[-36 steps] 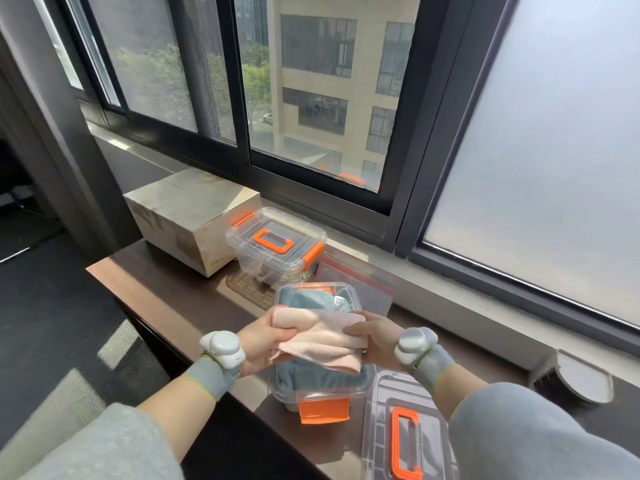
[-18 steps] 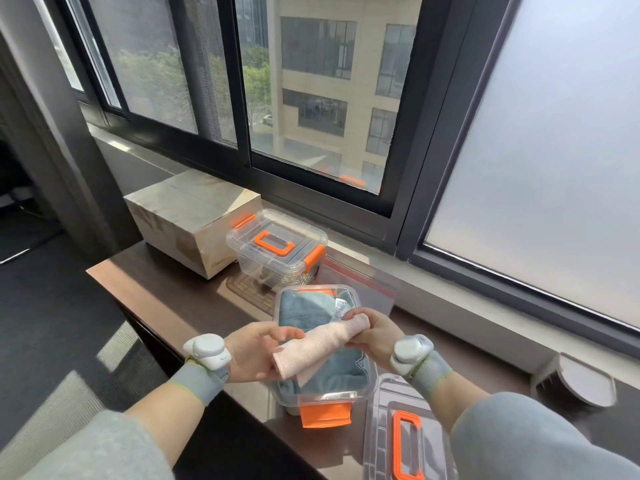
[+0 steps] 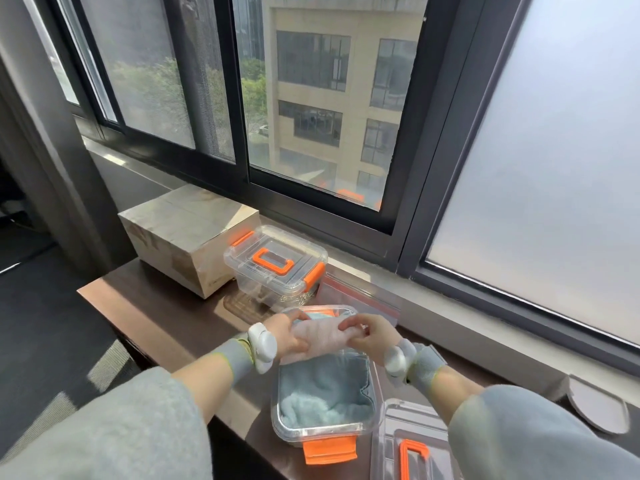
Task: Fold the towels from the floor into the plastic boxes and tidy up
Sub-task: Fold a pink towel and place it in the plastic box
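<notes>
1. Since half a second ago, both hands have carried the rolled pink towel (image 3: 320, 338) from above the middle of the open box (image 3: 277, 403) to its far end.
2. Small marking low on the beige block (image 3: 187, 233) is too small to read.
3. Left hand (image 3: 288, 336) has its fingers curled round the left end of the pink towel; right hand (image 3: 370, 336) pinches the right end with bent fingertips. Each wrist carries a white rounded device on a grey band.
4. Pink towel is a soft, loosely rolled bundle lying crosswise on the blue towel (image 3: 325, 389), which is fluffy, folded, and fills the open box.
5. Open box is clear plastic with rounded corners and an orange latch (image 3: 329, 452) hanging at its near end. It stands on a dark brown table (image 3: 156, 306).
6. Clear lid (image 3: 391, 441) with an orange handle lies just right of the open box.
7. Beyond it stand a closed box (image 3: 277, 268) of clear plastic with orange handle and clips, a flat zip bag (image 3: 358, 299) and the beige block, under the window (image 3: 322, 98).
</notes>
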